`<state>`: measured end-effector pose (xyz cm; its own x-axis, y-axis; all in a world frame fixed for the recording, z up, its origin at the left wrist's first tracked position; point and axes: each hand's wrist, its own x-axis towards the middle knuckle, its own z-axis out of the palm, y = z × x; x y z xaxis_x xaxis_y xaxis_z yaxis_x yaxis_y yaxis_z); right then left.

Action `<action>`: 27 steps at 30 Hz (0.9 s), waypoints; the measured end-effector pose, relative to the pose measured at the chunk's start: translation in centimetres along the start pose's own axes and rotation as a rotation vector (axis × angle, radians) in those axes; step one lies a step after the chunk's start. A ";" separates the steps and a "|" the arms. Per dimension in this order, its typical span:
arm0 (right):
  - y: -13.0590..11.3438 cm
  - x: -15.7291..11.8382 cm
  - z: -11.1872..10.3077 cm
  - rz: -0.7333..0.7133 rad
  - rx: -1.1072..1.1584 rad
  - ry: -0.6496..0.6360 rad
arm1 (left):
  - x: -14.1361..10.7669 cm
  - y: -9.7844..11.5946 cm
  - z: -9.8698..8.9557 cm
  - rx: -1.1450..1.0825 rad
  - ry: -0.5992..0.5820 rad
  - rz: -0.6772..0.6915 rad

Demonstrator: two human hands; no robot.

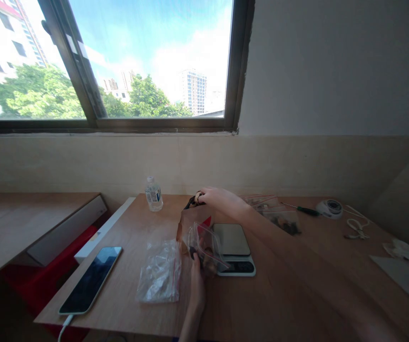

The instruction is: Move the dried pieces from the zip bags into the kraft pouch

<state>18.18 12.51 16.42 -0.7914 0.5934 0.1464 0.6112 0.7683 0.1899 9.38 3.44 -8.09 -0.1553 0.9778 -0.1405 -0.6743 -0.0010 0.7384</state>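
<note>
My left hand [196,280] is closed on the lower edge of a clear zip bag [204,242], which has dark and brownish pieces and a red patch in it. Behind that bag stands a brown paper bag [192,218] with its top open. At the paper bag's mouth is my right hand [206,195], its fingers bent around something tan and dark that I cannot make out. Just right of the zip bag lies a white kitchen scale [232,239], its display partly covered by the plastic. A stack of clear plastic bags [160,273] rests to the left.
A phone [92,280] with a cable lies at left, and a water bottle [153,194] stands near the wall. At right are filled zip bags [285,221], a screwdriver [307,210], a white dome camera [329,208], a coiled cable [357,229] and a pale flat sheet [404,280].
</note>
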 end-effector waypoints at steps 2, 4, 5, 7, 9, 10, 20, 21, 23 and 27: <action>0.6 -0.2 -0.4 0.009 0.077 -0.003 | 0.0 0.0 0.0 -0.006 -0.009 0.004; 1.5 -0.4 -0.7 0.035 0.173 0.009 | 0.1 0.0 -0.1 -0.010 -0.014 0.009; 1.9 -0.5 -0.8 0.042 0.227 0.024 | 0.1 0.0 -0.1 -0.014 -0.018 0.012; 2.8 -0.6 -0.9 0.030 0.336 0.081 | 0.2 0.0 -0.1 -0.034 -0.027 0.005; 3.5 -0.6 -0.6 0.016 0.441 0.156 | 0.2 0.1 0.1 -0.066 -0.026 -0.008; 3.7 -0.5 -0.4 0.018 0.491 0.184 | 0.2 0.1 0.2 -0.080 -0.021 -0.015; 2.5 -3.1 1.8 0.141 0.742 0.466 | -0.4 0.2 0.3 -0.063 -0.008 0.010; 2.0 -4.0 2.3 0.184 0.792 0.486 | -0.4 0.1 0.2 -0.058 0.012 0.013; 0.8 -5.8 4.0 0.269 0.873 0.455 | -0.4 -0.1 0.1 -0.048 0.047 0.027; -2.1 -7.8 9.0 0.336 0.915 0.245 | -0.4 -0.2 0.2 0.008 0.033 0.039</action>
<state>23.04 8.39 6.18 -0.4932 0.8268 0.2705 0.4865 0.5200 -0.7021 9.71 3.13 -8.00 -0.2047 0.9697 -0.1330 -0.6616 -0.0369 0.7490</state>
